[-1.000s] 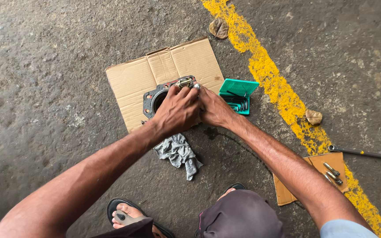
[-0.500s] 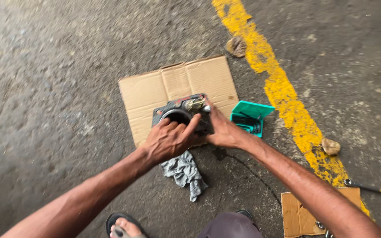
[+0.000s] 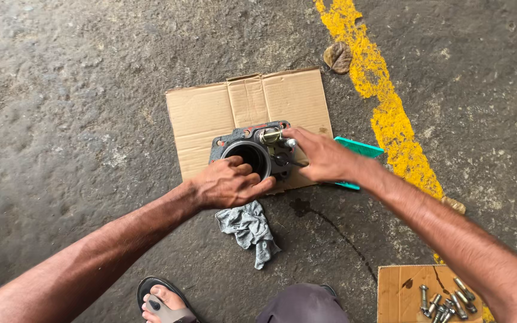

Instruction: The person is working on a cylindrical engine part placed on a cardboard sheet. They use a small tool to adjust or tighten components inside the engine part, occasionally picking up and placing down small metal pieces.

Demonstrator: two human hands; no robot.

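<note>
Just flattened cardboard box (image 3: 240, 113) lying open on the concrete, plain brown, roughly rectangular with creased flaps along the top edge. Smaller brown cardboard scrap (image 3: 405, 293) down at the bottom right corner, oil-stained, squarish. No labels, signs or screens anywhere in sight.

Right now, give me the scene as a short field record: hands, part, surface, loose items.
left hand: gripping the near rim of the metal cylinder block
right hand: on the block's right side, fingers at a small fitting
surface: flattened cardboard sheet on concrete
rag: grey, on the ground beside the left hand
green tray: partly behind the right hand
bolts: piled on a second cardboard piece
</note>
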